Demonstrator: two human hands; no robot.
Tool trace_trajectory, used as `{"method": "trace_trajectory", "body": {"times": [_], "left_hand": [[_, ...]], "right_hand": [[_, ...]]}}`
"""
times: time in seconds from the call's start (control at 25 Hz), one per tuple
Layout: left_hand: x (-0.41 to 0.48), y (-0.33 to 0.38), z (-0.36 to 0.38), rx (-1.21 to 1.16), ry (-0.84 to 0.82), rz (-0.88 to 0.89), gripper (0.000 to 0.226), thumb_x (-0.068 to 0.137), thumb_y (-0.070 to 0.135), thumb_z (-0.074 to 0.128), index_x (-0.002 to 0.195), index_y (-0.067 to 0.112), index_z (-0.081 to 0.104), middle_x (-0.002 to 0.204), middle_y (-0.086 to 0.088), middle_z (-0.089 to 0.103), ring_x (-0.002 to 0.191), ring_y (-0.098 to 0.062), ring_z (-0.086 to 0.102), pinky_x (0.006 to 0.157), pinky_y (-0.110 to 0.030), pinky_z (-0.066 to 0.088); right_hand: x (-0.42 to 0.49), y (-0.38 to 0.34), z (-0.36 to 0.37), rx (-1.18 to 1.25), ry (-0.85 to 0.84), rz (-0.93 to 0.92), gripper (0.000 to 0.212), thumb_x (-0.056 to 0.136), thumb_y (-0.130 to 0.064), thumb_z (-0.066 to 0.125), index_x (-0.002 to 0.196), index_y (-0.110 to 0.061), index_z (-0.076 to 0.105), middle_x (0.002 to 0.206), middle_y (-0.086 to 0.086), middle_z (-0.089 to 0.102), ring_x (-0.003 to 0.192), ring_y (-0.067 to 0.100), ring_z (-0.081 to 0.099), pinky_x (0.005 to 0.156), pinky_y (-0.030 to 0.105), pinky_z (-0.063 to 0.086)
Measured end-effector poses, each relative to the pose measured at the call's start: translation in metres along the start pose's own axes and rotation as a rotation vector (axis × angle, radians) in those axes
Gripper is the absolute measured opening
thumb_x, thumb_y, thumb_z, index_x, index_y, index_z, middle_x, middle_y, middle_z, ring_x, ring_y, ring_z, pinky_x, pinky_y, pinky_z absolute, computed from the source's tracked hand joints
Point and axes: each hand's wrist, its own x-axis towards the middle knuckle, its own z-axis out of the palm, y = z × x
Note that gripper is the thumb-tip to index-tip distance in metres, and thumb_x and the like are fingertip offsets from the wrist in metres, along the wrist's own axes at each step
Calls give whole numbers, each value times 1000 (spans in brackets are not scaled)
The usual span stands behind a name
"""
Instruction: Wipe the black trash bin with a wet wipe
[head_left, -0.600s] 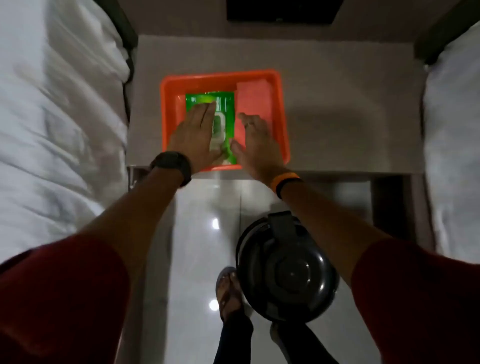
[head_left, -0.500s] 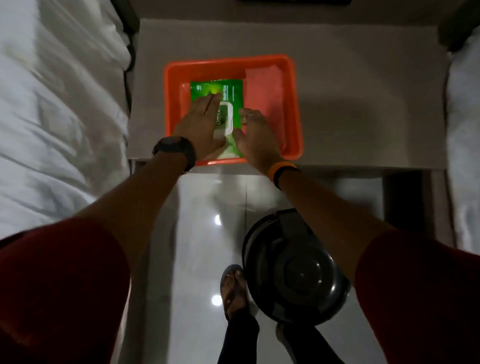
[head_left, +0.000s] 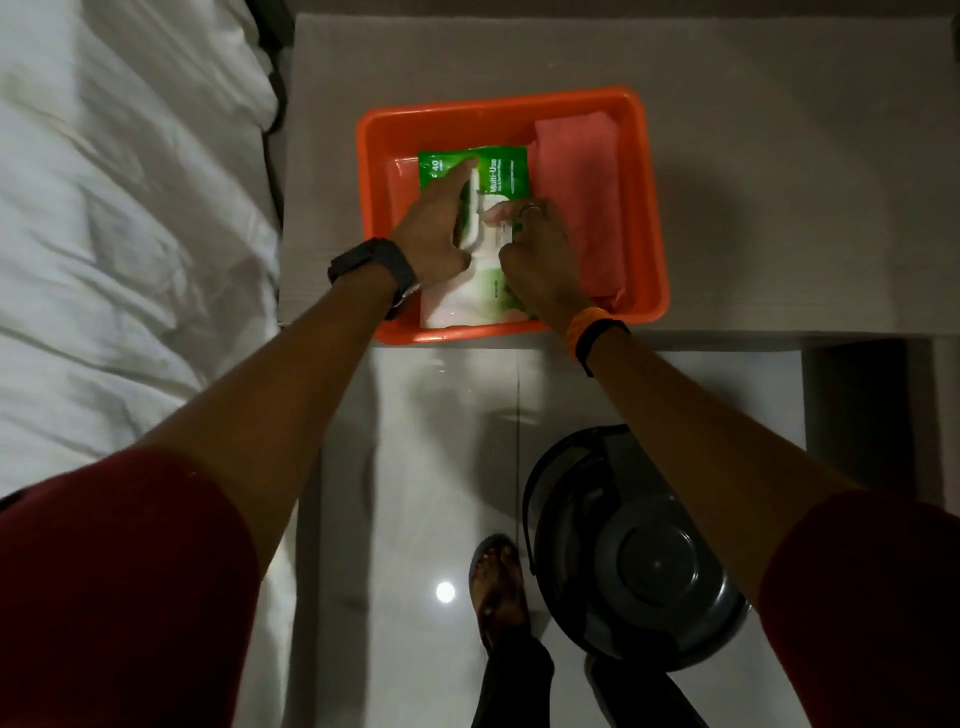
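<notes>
Left hand (head_left: 436, 228) is lying flat, fingers extended, pressing the wipes pack (head_left: 475, 239) in the orange tray (head_left: 649, 208). Right hand (head_left: 540, 249) is pinching its flap. Bin (head_left: 634, 551) is standing on floor, below tray.

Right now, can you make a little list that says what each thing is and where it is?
wipes pack: green, lying in the orange tub
pink cloth: in the tub, right of the pack
left hand: flat on the pack
right hand: pinching at the pack's flap
trash bin: black, on the floor, lid closed
bed: white sheets, on the left
</notes>
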Motion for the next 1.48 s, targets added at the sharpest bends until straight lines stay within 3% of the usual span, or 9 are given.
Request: {"method": "trace_trajectory", "body": {"times": [0.28,0.48,0.6,0.72,0.84,1.08,1.28,1.36,1.48], "left_hand": [[-24,-13,8,-424,201,-96,90,80,-17,59,149,21,16,146,-5,32,98,-5,44,59,4,42],[-24,-13,11,-409,164,-144,97,83,-13,58,156,22,5,104,16,44,68,3,38,60,-13,42],[-31,1,11,-338,125,-76,99,85,-16,55,158,15,-4,161,-10,26,98,-17,62,78,-19,57],[-29,9,24,-20,-3,25,81,92,-9,50,157,3,4,167,-18,0,153,-41,9,126,-40,22],[-26,16,40,467,-163,27,72,99,11,45,157,1,3,165,-24,-10,151,-47,-12,127,-50,5],[-18,46,41,682,-242,-176,75,98,22,51,157,5,8,166,-22,-4,153,-45,-4,120,-67,15],[-57,88,67,-327,257,-4,35,98,9,53,131,6,61,146,-16,53,146,-32,37,123,-46,28],[-83,115,90,-851,215,-98,21,98,11,56,111,6,72,115,-12,73,114,-25,66,109,-46,48],[-105,142,136,-928,-58,-108,15,95,15,65,107,8,72,102,-6,73,94,-19,70,90,-44,59]], "right_hand": [[12,-6,21,-359,37,21,57,89,-45,70,141,-30,54,150,5,43,139,29,45,112,50,41],[13,-8,25,-422,183,-36,24,95,-27,60,116,-28,71,137,2,59,128,26,57,104,47,48],[9,-12,17,-109,249,-10,21,96,-18,62,113,-13,72,129,8,67,116,22,64,101,42,51],[-6,-12,-8,334,468,69,18,93,-9,67,108,-1,71,116,14,75,100,19,68,89,29,57],[-26,1,-38,502,519,163,23,92,-11,69,111,1,72,111,14,77,100,25,75,75,34,63],[-78,20,-68,843,194,167,19,98,-8,63,115,-4,68,118,14,73,88,15,73,60,23,57],[-133,58,-94,1417,44,334,31,103,-26,50,124,-4,60,102,9,68,79,15,63,56,22,52],[-150,80,-103,1344,58,347,31,105,-29,50,126,-9,61,103,5,72,83,14,66,58,22,53],[-174,117,-120,1043,129,285,26,106,-21,50,120,-10,69,106,4,77,93,17,73,61,24,55]]}}
